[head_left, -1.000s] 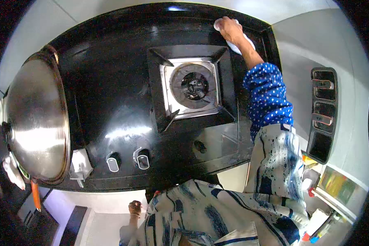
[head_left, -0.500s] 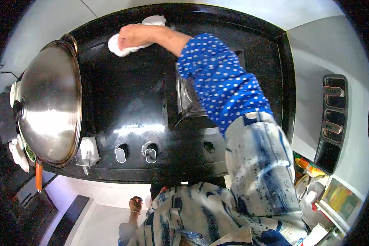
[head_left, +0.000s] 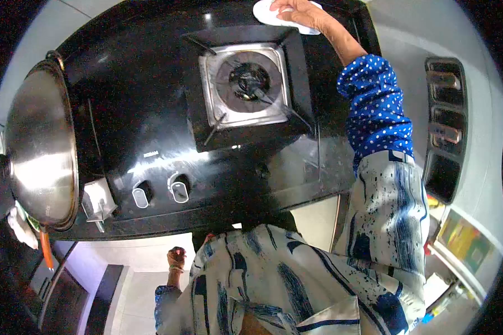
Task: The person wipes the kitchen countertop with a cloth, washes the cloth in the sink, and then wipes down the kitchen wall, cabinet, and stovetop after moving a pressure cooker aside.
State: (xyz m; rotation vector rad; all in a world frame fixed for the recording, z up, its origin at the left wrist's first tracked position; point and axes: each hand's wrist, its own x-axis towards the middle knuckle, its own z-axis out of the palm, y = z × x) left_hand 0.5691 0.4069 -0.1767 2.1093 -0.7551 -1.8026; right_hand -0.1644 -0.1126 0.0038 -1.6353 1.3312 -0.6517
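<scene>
My right hand (head_left: 303, 13) presses a white cloth (head_left: 264, 15) onto the black glass cooktop (head_left: 134, 106), at its back right part near the rear edge. Fingers are bent over the cloth, which lies flat and partly hidden beneath them. In front of that hand is a square gas burner (head_left: 250, 84) with a metal tray and a dark pan support. My left hand (head_left: 176, 259) hangs low beside my body, in front of the counter. Its fingers are curled in, and nothing shows in them.
At the left stands a large wok with a domed steel lid (head_left: 42, 151) and an orange handle. A foil-like metal piece (head_left: 99, 201) lies beside it. Two knobs (head_left: 179, 188) sit at the cooktop's front. A dark compartment rack (head_left: 446, 128) is on the right wall.
My right hand has carried the cloth from the back left to the back right, uncovering the burner. The view has shifted too. My left hand remains low, fingers curled.
</scene>
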